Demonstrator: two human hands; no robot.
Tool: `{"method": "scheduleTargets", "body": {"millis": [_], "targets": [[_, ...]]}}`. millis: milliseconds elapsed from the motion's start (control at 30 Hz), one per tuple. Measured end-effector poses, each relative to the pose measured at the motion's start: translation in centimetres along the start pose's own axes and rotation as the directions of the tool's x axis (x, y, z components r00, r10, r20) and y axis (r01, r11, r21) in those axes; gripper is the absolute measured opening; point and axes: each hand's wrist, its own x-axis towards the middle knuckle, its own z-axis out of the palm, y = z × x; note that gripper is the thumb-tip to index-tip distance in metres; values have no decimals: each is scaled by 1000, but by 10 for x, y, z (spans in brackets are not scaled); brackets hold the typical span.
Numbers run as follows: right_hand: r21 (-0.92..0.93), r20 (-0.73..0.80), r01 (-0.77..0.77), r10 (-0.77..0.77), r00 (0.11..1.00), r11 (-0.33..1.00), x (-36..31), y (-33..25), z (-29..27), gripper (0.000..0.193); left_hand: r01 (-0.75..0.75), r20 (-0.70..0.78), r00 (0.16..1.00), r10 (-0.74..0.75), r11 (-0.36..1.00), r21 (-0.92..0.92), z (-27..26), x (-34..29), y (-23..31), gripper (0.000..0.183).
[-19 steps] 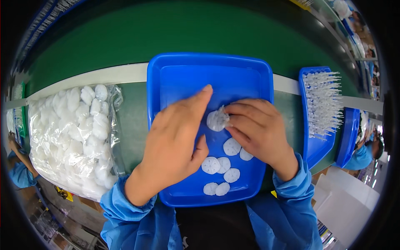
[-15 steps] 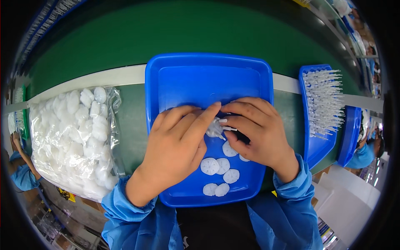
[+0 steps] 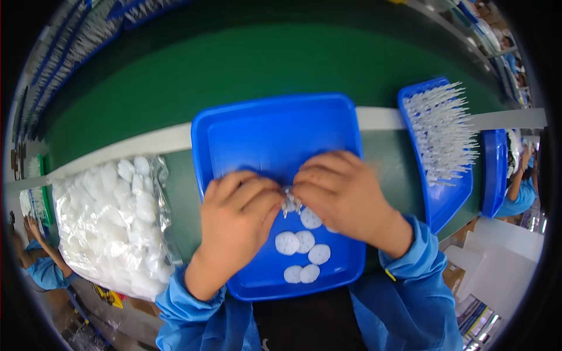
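A small whitish pronged plastic piece (image 3: 290, 202) sits between my two hands, over the middle of a blue tray (image 3: 274, 100). My left hand (image 3: 237, 219) pinches it from the left, its fingers curled. From the right, my right hand (image 3: 345, 196) closes its fingertips on the same piece; my fingers cover much of it. Nearer to me lie several flat white round discs with small marks, among them a left one (image 3: 287, 243), a right one (image 3: 319, 254) and a near one (image 3: 310, 273). Another disc (image 3: 311, 218) lies just below my right fingers.
A clear plastic bag (image 3: 111, 222) of white rounded pads lies left of the tray. At the right, a blue bin (image 3: 448, 205) holds many thin white spiky pieces (image 3: 442, 131). A green surface (image 3: 263, 64) stretches beyond a pale strip. Other people work at both sides.
The view has shifted, so the tray appears lower and further left. My fingers have drawn closer together around the pronged piece, and my left index finger is no longer stretched out.
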Motion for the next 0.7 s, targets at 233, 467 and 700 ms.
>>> {"method": "scheduleTargets", "body": {"millis": [233, 467, 700], "targets": [[-13, 15, -28, 28, 999, 1000, -3, -6, 2, 18, -19, -36, 999, 20, 999, 26, -3, 0, 3, 12], [53, -300, -149, 158, 941, 987, -47, -15, -27, 12, -24, 9, 1000, 24, 999, 29, -15, -25, 7, 21], [257, -581, -466, 521, 625, 846, -188, -5, -87, 16, 31, -11, 999, -30, 998, 53, -12, -63, 10, 10]]}}
